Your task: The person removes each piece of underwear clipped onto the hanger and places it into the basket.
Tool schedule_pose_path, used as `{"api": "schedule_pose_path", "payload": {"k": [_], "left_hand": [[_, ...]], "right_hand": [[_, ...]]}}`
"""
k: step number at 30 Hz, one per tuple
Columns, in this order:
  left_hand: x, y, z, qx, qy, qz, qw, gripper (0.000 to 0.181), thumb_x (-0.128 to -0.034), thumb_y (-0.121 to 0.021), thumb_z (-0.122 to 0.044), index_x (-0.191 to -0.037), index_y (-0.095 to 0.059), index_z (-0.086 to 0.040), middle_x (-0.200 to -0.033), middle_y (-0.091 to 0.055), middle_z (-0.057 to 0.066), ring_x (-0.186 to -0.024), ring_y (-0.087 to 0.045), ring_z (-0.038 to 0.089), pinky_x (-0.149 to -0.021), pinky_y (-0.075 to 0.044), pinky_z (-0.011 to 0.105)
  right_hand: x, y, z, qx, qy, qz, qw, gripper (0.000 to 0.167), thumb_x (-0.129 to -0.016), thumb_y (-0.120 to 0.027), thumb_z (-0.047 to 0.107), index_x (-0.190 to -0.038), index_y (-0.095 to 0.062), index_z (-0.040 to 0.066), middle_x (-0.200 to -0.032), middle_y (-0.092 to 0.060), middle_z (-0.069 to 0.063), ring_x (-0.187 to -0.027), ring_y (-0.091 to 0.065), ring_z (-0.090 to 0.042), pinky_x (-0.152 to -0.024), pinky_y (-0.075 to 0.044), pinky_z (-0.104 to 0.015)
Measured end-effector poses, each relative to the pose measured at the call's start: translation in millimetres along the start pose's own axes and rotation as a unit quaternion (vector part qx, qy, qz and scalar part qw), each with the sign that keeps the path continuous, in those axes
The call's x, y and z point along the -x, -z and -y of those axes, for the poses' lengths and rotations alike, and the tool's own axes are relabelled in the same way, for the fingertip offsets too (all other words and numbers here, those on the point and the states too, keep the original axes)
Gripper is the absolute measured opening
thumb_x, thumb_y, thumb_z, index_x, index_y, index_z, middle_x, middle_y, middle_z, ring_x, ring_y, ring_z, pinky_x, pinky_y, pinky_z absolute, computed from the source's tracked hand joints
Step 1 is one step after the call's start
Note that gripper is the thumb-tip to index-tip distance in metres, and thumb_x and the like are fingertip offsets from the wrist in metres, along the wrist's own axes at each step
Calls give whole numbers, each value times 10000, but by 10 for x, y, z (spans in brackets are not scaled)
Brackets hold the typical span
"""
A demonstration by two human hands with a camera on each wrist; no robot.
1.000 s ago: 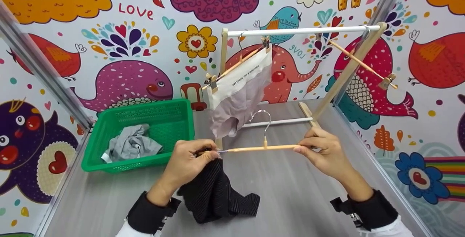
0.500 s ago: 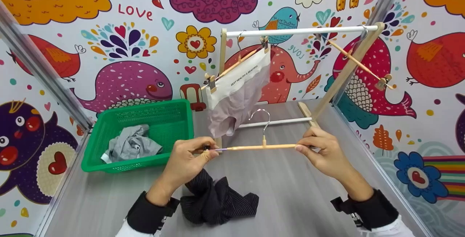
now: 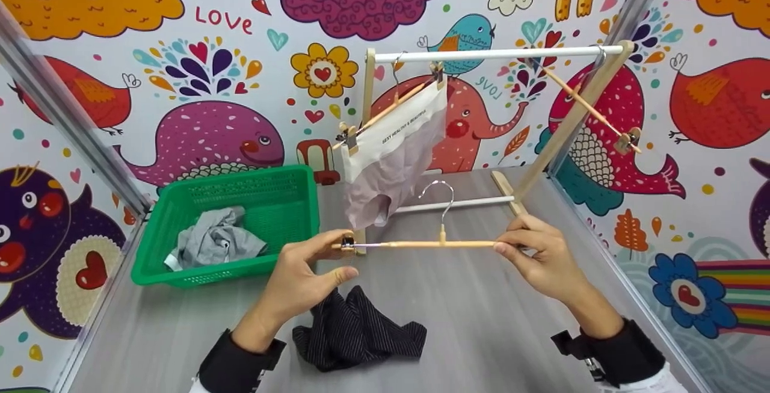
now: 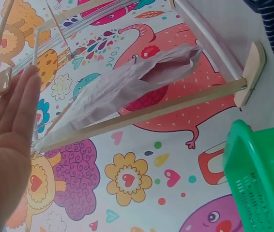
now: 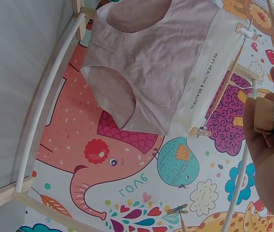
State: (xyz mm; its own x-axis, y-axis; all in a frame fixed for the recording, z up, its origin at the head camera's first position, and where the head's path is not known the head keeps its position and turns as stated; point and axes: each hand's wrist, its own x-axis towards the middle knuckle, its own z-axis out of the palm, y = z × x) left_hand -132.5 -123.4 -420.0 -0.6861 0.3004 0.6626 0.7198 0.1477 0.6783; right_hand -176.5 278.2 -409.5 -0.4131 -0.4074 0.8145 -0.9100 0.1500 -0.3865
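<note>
A wooden clip hanger (image 3: 415,244) with a metal hook is held level above the table in the head view. My right hand (image 3: 544,254) pinches its right end, where a wooden clip (image 5: 267,116) shows in the right wrist view. At the other end my left hand (image 3: 295,281) has its thumb apart from its straight fingers. Those fingers lie against the left clip (image 3: 347,242). Below, a dark striped garment (image 3: 358,333) lies crumpled on the table, apart from both hands.
Behind the hands stands a rack with a white rail (image 3: 481,53). From it hang pale pink underpants (image 3: 397,146), clipped to a hanger, and a bare clip hanger (image 3: 577,95) at right. A green basket (image 3: 225,275) with a grey garment (image 3: 216,239) stands at left.
The dark striped garment, hanging from the left clip at first, has dropped onto the table. My left thumb has since come away from the clip. My right hand keeps its pinch.
</note>
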Motion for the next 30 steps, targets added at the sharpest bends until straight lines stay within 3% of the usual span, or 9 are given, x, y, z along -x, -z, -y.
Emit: {"api": "schedule_pose_path", "payload": {"k": [8, 15, 20, 26, 30], "left_hand": [[154, -47, 96, -484, 324, 236, 9980, 587, -800, -898, -37, -1337, -666, 6, -1257, -738, 81, -1113, -727, 254, -959, -578, 397], [357, -122, 171, -1172, 999, 586, 9863, 700, -794, -937, -220, -1420, -649, -97, -1377, -683, 40, -1259, -651, 259, -1038, -524, 489], [482, -186, 224, -1724, 1182, 1065, 9721, 769, -795, -927, -355, -1454, -622, -101, -1529, -566, 59, -1370, -561, 306, -1089, -472, 552], [614, -293, 318, -2314, 1030, 1519, 9554, 840, -767, -927, -421, -1477, -599, -113, -1566, -520, 108, -1367, -543, 393, -1096, -425, 638], [696, -363, 384, -2626, 1009, 1820, 9422, 860, -752, -919, -478, -1469, -603, -124, -1575, -507, 122, -1383, -530, 385, -1146, -389, 600]], "right_hand": [[17, 42, 28, 51, -236, -251, 9994, 28, -887, -786, -57, -872, -773, -37, -765, -540, -112, -665, -512, -149, -579, -456, -184], [3, 64, 97, 239, -765, -361, 9961, 199, -791, -793, -189, -889, -795, -16, -787, -584, -80, -691, -541, -135, -614, -482, -148], [5, 74, 97, 248, -795, -365, 9959, 162, -812, -793, -164, -899, -794, -28, -794, -586, -79, -695, -543, -136, -620, -489, -143], [8, 79, 86, 244, -812, -372, 9957, 172, -809, -783, -183, -901, -789, -37, -797, -587, -84, -696, -541, -134, -633, -495, -136], [-4, 66, 91, 247, -845, -424, 9952, 164, -816, -778, -179, -901, -788, -39, -798, -588, -86, -696, -539, -131, -641, -501, -134]]}}
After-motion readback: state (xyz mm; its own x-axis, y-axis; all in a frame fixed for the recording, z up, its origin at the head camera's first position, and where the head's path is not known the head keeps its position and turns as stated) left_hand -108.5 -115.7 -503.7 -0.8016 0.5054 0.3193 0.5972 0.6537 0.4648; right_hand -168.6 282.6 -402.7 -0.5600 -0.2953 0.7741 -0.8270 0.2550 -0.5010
